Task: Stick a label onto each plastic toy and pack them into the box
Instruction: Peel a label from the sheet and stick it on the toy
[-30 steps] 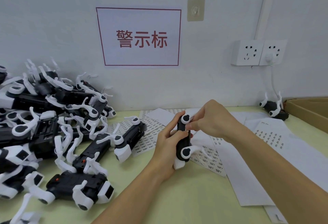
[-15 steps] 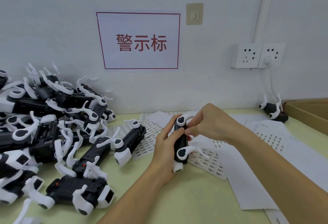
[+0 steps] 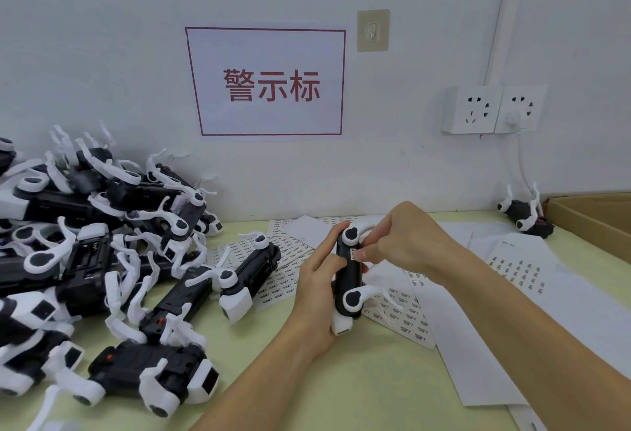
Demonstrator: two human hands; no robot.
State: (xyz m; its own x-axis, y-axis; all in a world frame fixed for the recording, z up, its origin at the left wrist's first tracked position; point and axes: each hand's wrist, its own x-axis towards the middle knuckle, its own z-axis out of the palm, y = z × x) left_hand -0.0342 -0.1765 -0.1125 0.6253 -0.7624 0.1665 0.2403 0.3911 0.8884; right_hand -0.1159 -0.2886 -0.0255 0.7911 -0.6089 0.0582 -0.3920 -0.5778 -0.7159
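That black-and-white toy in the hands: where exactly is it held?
The left hand grips the toy around its black body; the right hand pinches a small label against it.

wall sign point(image 3: 269, 84), red border, before me; adhesive hook point(image 3: 373, 31) just right of it; double socket point(image 3: 493, 109) farther right, one plug point(image 3: 511, 118) in.

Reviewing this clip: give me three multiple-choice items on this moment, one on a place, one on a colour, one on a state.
1. Where is the cardboard box?
A. far right of the table
B. under the toy pile
C. on the wall

2. What colour are the characters on the wall sign?
A. blue
B. red
C. green

3. What is the left hand doing?
A. lying flat
B. pointing
C. gripping a toy

Answers: A, its flap shows at the right edge; B, red print within a red border; C, fingers wrap the toy while the right hand presses a small label on.
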